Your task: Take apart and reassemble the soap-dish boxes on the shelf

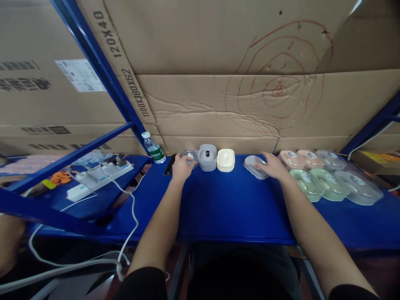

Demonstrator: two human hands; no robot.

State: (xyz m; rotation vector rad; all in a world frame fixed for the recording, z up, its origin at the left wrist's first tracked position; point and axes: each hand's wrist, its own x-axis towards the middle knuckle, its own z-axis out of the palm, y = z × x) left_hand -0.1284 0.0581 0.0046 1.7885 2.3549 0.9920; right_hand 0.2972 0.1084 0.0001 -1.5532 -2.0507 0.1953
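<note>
I have the left hand [184, 167] half-curled at one clear container [191, 153], hold unclear; right hand [271, 166] splayed on one translucent piece [252, 168]; two stacks [208, 161] between; six tubs [331, 187] rightward.

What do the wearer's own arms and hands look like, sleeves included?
Left hand and right hand are both ungloved, five-fingered human hands. Forearms are bare, with no watch or bracelet visible. Black sleeves end near the elbows, plain where they show, with no visible print. Rings or small skin marks: too small to tell.
</note>
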